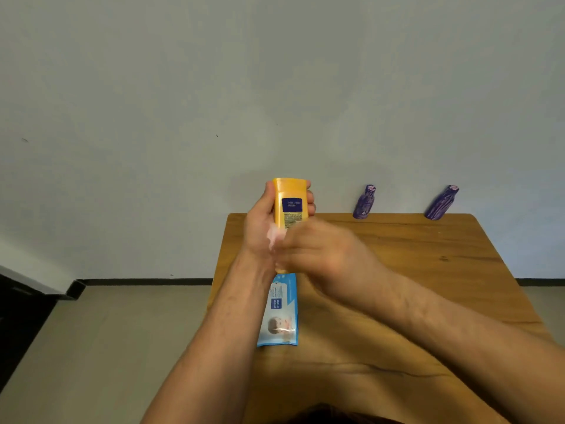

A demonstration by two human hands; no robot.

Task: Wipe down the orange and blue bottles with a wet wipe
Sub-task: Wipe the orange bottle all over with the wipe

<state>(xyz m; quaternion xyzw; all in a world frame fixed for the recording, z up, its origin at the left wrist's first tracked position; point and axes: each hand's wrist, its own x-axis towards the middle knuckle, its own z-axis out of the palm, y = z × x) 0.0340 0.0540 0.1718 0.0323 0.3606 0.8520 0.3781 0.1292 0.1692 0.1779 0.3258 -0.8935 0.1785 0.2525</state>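
Head view. Brown wooden surface (397, 270) shoved right up against a pale grey wall (275, 71), with grain lines and a dark knot showing on the right side. Beige floor (122, 332) off to the left, and a black skirting strip (146, 282) running along the foot of the wall. Something dark and boxy (18, 316) poking in at the left edge, too cut off to identify. A few tiny dark specks on the wall.

Orange plastic bottle with a dark blue label (289, 203) held up off the surface, roughly upright, above the far left corner. Left grip (260, 228) wrapped round its upper half, thumb on the left side, fingertips peeking out on the right. Right grip (318, 255) badly blurred, bunched on a white wet wipe (273, 237) pressed against the bottle's lower part, just under the label.

Light blue wet-wipe packet with a printed photo (279, 310) lying flat on the surface near its left edge, directly below both grips. Left purplish-blue patterned bottle (363, 203) and right purplish-blue patterned bottle (441, 203) standing at the far edge by the wall, well apart from each other and from both grips.
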